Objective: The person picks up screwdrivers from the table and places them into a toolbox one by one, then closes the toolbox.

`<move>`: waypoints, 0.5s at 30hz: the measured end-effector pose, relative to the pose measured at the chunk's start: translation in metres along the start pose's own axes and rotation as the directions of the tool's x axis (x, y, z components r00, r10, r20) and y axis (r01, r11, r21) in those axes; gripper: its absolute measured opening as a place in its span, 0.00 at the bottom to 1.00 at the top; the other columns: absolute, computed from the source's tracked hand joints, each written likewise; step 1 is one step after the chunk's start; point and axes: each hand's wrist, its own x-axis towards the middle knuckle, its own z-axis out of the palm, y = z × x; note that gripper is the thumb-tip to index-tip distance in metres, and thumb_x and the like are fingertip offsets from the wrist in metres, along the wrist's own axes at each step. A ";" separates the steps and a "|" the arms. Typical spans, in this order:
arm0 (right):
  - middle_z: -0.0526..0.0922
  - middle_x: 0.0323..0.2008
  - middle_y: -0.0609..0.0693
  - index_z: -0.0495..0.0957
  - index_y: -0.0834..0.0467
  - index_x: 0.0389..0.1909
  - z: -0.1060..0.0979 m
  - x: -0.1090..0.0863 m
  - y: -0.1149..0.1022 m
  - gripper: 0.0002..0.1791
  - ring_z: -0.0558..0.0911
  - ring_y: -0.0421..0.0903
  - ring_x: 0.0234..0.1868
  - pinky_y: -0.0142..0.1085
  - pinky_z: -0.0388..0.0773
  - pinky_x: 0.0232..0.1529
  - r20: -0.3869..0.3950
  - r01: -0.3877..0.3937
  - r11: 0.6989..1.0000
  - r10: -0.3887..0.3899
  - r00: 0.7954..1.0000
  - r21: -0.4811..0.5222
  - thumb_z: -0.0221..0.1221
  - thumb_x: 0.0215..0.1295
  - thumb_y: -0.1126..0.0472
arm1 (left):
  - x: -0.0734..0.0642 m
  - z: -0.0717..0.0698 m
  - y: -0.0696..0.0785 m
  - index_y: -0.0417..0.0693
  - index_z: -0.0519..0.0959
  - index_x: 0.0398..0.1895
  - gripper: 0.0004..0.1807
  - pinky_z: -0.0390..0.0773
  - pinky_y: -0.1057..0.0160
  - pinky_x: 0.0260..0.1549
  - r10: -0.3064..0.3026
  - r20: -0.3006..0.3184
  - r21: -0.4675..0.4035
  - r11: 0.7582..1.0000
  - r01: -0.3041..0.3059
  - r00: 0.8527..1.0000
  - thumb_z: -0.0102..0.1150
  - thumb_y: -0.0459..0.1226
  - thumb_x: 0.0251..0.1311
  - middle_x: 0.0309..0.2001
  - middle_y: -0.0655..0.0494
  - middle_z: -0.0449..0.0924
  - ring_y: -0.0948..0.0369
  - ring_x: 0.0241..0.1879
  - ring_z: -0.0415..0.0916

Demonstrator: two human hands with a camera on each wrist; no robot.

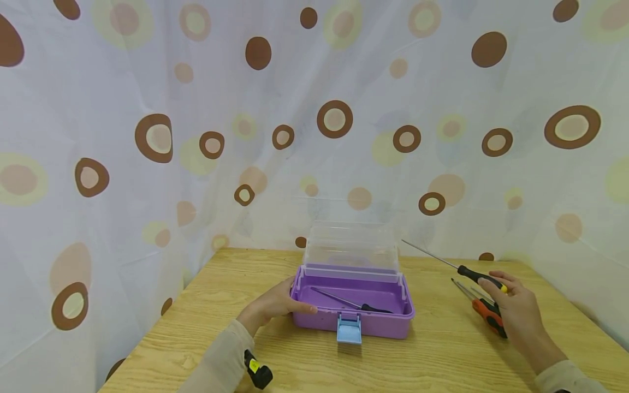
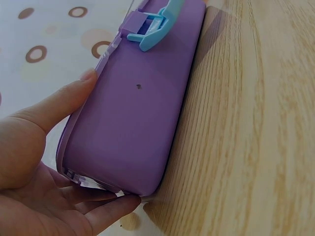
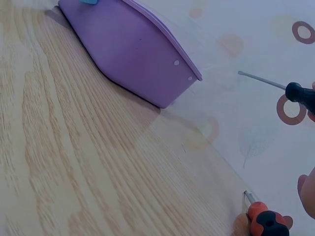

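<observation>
My left hand [image 1: 273, 303] grips the left end of a purple toolbox [image 1: 344, 321], thumb on the front rim and fingers round the end wall [image 2: 118, 132]. The toolbox's clear lid [image 1: 351, 245] stands raised at the back, and its light blue latch [image 1: 349, 330] hangs down in front. Inside lies a screwdriver [image 1: 344, 301] with a dark handle. To the right, my right hand [image 1: 523, 314] holds another screwdriver [image 1: 474, 275] by its black handle with a yellow end. Its shaft points up and left, clear of the table; the right wrist view shows its tip [image 3: 261, 78] too.
Beside and partly behind my right hand, tools with red and black handles [image 1: 491, 316] and metal shafts lie on the wooden table [image 1: 432, 355]. A curtain [image 1: 373, 82] with brown and beige dots hangs behind the table and along its left side.
</observation>
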 end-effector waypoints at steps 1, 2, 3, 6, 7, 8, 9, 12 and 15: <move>0.58 0.75 0.50 0.71 0.65 0.69 0.000 0.000 0.000 0.34 0.70 0.32 0.51 0.31 0.70 0.28 0.002 0.005 1.000 -0.005 1.000 0.005 0.57 0.77 0.42 | 0.000 0.000 0.000 0.44 0.55 0.81 0.55 0.61 0.42 0.70 -0.001 -0.001 0.001 1.000 0.001 1.000 0.79 0.43 0.55 0.71 0.40 0.68 0.44 0.66 0.69; 0.58 0.76 0.50 0.71 0.64 0.69 0.001 0.000 0.000 0.33 0.69 0.28 0.49 0.31 0.69 0.27 0.006 0.006 1.000 -0.006 1.000 0.013 0.57 0.77 0.43 | 0.000 0.000 0.000 0.44 0.54 0.81 0.55 0.61 0.42 0.70 -0.002 -0.002 0.001 1.000 0.002 1.000 0.79 0.43 0.55 0.71 0.40 0.68 0.44 0.66 0.69; 0.58 0.76 0.50 0.71 0.63 0.69 0.001 -0.001 0.000 0.33 0.69 0.25 0.47 0.29 0.71 0.28 0.011 0.010 1.000 -0.010 1.000 0.016 0.57 0.77 0.43 | 0.000 0.000 -0.001 0.45 0.54 0.81 0.55 0.61 0.42 0.70 -0.002 -0.004 0.002 1.000 0.002 1.000 0.78 0.43 0.55 0.71 0.40 0.68 0.44 0.66 0.68; 0.54 0.78 0.48 0.70 0.58 0.71 0.001 -0.002 -0.001 0.30 0.70 0.21 0.45 0.25 0.73 0.31 0.045 0.005 0.998 -0.007 0.999 0.058 0.56 0.78 0.43 | -0.001 -0.001 -0.001 0.45 0.54 0.81 0.55 0.61 0.42 0.70 -0.003 -0.005 0.004 1.000 0.003 1.000 0.78 0.43 0.55 0.71 0.40 0.68 0.44 0.66 0.68; 0.52 0.79 0.48 0.69 0.55 0.71 0.001 -0.003 -0.002 0.29 0.70 0.19 0.46 0.24 0.75 0.36 0.060 0.003 0.997 -0.008 0.998 0.082 0.55 0.78 0.43 | -0.001 -0.001 -0.001 0.45 0.54 0.81 0.55 0.61 0.42 0.70 -0.003 -0.005 0.004 1.000 0.003 1.000 0.78 0.43 0.55 0.71 0.40 0.68 0.44 0.66 0.68; 0.50 0.80 0.49 0.69 0.52 0.72 0.001 -0.003 -0.002 0.28 0.70 0.18 0.45 0.22 0.75 0.39 0.074 0.002 0.995 -0.009 0.997 0.101 0.55 0.79 0.44 | 0.000 -0.001 -0.001 0.45 0.54 0.81 0.55 0.61 0.42 0.70 -0.003 -0.006 0.004 1.000 0.003 1.000 0.79 0.43 0.55 0.71 0.40 0.68 0.44 0.66 0.68; 0.48 0.81 0.50 0.69 0.50 0.72 0.001 -0.004 -0.003 0.26 0.71 0.17 0.45 0.21 0.76 0.41 0.084 0.005 0.993 -0.016 0.996 0.121 0.54 0.79 0.44 | 0.000 -0.001 -0.001 0.45 0.55 0.81 0.55 0.61 0.42 0.70 -0.002 -0.005 0.004 1.000 0.002 1.000 0.78 0.43 0.55 0.71 0.40 0.68 0.44 0.66 0.69; 0.47 0.80 0.50 0.72 0.44 0.67 0.003 -0.005 -0.006 0.19 0.75 0.19 0.46 0.19 0.76 0.46 0.114 0.012 0.966 -0.043 0.993 0.260 0.55 0.80 0.50 | 0.000 0.000 -0.002 0.45 0.55 0.81 0.55 0.61 0.42 0.69 0.004 -0.002 0.002 1.000 -0.004 1.000 0.79 0.43 0.55 0.70 0.40 0.69 0.44 0.66 0.69; 0.58 0.74 0.46 0.80 0.50 0.59 0.009 -0.005 -0.009 0.13 0.75 0.22 0.49 0.19 0.75 0.48 0.122 0.055 0.924 -0.108 0.987 0.378 0.55 0.81 0.58 | 0.001 0.000 -0.002 0.45 0.55 0.81 0.55 0.61 0.42 0.70 0.006 -0.003 -0.001 1.000 -0.006 1.000 0.79 0.43 0.55 0.70 0.40 0.69 0.44 0.65 0.69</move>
